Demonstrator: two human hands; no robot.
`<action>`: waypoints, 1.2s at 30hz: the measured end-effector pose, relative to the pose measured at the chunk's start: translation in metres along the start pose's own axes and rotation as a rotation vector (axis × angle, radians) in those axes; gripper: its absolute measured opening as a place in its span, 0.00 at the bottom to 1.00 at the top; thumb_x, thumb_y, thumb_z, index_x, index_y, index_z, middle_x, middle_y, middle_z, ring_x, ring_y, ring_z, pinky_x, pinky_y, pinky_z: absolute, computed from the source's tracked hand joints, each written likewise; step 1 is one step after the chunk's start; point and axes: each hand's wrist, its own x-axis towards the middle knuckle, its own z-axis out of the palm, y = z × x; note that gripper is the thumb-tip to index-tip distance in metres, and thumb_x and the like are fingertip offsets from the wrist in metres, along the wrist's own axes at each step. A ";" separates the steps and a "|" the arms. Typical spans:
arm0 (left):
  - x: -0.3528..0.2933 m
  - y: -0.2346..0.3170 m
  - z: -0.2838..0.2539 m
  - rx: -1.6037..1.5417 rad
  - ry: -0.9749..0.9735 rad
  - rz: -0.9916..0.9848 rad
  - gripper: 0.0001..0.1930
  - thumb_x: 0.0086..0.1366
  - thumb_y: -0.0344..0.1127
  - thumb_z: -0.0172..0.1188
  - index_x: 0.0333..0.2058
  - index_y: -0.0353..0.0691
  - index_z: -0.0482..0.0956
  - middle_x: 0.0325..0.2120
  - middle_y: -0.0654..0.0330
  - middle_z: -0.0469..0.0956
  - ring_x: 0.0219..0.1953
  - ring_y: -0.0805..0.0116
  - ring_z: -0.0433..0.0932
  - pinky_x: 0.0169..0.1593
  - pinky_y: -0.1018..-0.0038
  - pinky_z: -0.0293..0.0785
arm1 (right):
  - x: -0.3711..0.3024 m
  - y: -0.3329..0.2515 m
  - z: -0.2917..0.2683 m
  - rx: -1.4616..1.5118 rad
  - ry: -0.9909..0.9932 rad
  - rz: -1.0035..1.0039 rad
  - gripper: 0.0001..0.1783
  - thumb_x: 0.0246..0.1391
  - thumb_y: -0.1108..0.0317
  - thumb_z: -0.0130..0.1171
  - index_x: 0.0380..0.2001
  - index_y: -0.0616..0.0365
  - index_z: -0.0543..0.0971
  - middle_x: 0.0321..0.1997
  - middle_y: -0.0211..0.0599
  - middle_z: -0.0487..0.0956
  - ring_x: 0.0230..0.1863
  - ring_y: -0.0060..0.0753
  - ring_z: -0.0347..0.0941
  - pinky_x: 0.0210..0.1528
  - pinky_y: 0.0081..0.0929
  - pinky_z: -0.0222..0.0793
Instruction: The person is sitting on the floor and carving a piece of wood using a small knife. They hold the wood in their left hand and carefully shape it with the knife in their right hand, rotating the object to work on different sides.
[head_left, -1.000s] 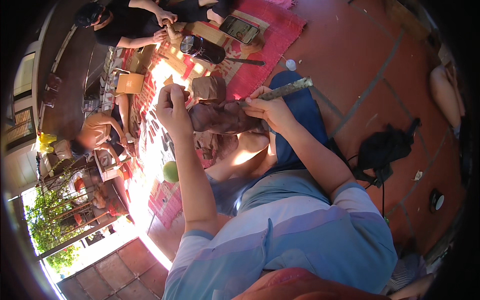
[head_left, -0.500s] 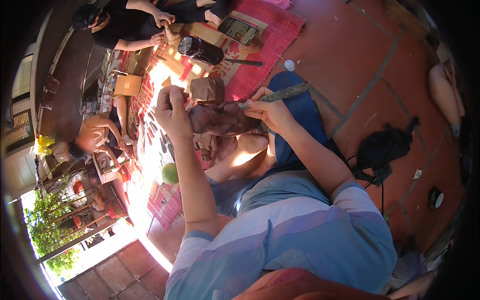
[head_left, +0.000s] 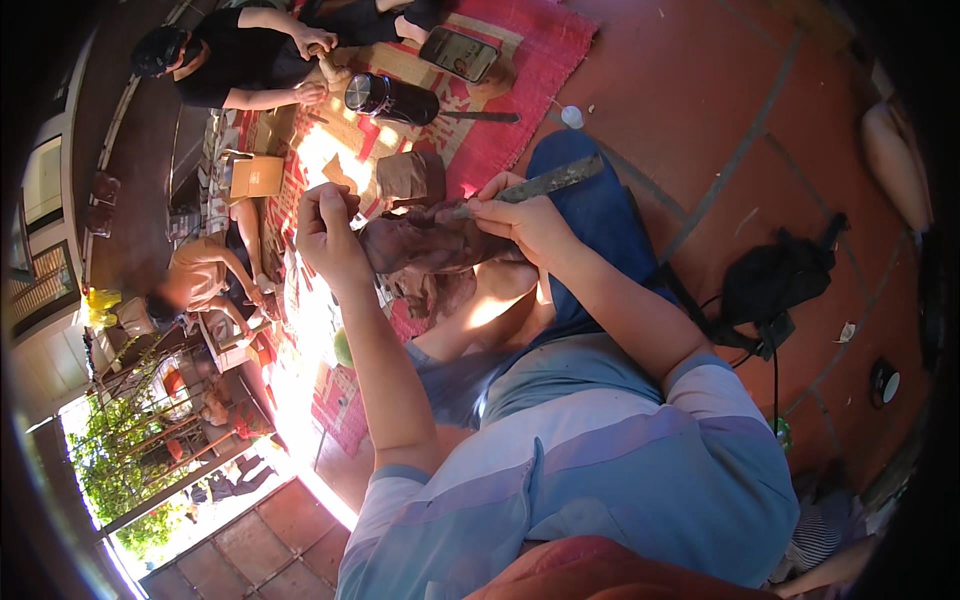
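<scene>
A dark brown carved wooden piece [head_left: 425, 245] lies in front of me, above my bent legs. My right hand [head_left: 528, 222] is closed round a flat, grey-green chisel [head_left: 563, 180]; its narrower end points left and meets the top of the carving. At the carving's left end is my left hand [head_left: 332, 235], its fingers curled in. What those fingers hold, if anything, is hidden. Just beyond the carving stands a squared wooden block [head_left: 408, 180].
A dark flask [head_left: 395, 98], a phone [head_left: 460, 53] and a long dark tool [head_left: 482, 116] lie on the red patterned mat [head_left: 540, 60]. Two people work to the left. A black bag [head_left: 778, 285] rests on the tiles at right. A green round thing [head_left: 343, 348] shows beside my left forearm.
My left hand has shifted slightly left and its thumb is less raised. My right hand and the chisel have moved a little left along the carving. The view has shifted slightly.
</scene>
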 end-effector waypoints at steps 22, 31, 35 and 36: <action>-0.001 -0.001 0.001 -0.020 0.017 0.018 0.11 0.65 0.36 0.51 0.29 0.34 0.74 0.22 0.63 0.73 0.25 0.78 0.71 0.32 0.81 0.69 | 0.014 -0.007 -0.004 -0.082 -0.015 0.051 0.10 0.45 0.75 0.62 0.31 0.56 0.71 0.33 0.35 0.76 0.37 0.32 0.76 0.41 0.28 0.73; -0.003 -0.001 0.002 -0.015 0.022 0.024 0.11 0.65 0.37 0.51 0.29 0.34 0.74 0.22 0.63 0.73 0.26 0.77 0.71 0.33 0.80 0.70 | 0.015 -0.008 0.001 -0.131 0.040 0.088 0.10 0.45 0.74 0.62 0.31 0.56 0.72 0.33 0.36 0.76 0.35 0.33 0.76 0.40 0.28 0.73; -0.001 0.000 0.002 -0.004 0.021 0.023 0.11 0.65 0.36 0.51 0.29 0.33 0.74 0.23 0.63 0.73 0.26 0.77 0.72 0.33 0.80 0.70 | 0.021 -0.015 0.001 -0.086 0.058 0.143 0.08 0.47 0.76 0.60 0.30 0.55 0.72 0.32 0.34 0.78 0.34 0.31 0.77 0.39 0.27 0.74; -0.001 -0.001 0.002 -0.007 0.022 0.023 0.11 0.65 0.36 0.51 0.29 0.33 0.74 0.23 0.63 0.73 0.26 0.77 0.72 0.33 0.80 0.70 | 0.019 -0.015 0.005 -0.125 0.065 0.118 0.08 0.47 0.76 0.60 0.30 0.55 0.72 0.32 0.35 0.78 0.35 0.32 0.77 0.39 0.28 0.74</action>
